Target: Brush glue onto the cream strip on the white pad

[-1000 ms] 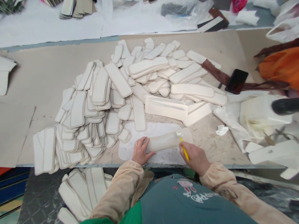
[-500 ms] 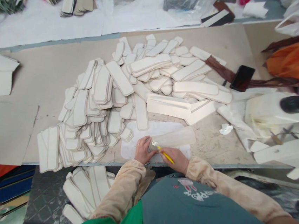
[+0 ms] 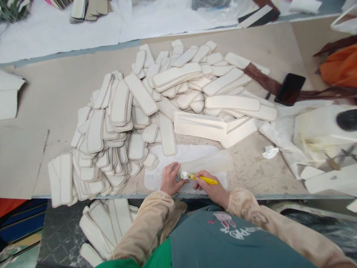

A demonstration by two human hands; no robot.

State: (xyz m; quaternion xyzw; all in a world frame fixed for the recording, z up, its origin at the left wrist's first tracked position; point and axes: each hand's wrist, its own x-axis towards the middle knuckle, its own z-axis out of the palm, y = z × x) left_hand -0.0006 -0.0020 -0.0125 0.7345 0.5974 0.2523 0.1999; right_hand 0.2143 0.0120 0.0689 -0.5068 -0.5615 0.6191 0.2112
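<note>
The right hand (image 3: 215, 189), gripping a yellow brush (image 3: 208, 180), has carried white paste (image 3: 184, 175) to the near-left end of the pale strip (image 3: 208, 163), beside the open left hand (image 3: 170, 179).

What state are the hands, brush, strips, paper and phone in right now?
Left hand: spread, fingers at the near strip's left end.
Right hand: closed on the brush.
Brush: tilted, white stuff at its tip.
Near strip: flat on the paper.
Paper: spread flat.
Piled strips: loosely overlapping.
Phone: screen dark.
</note>
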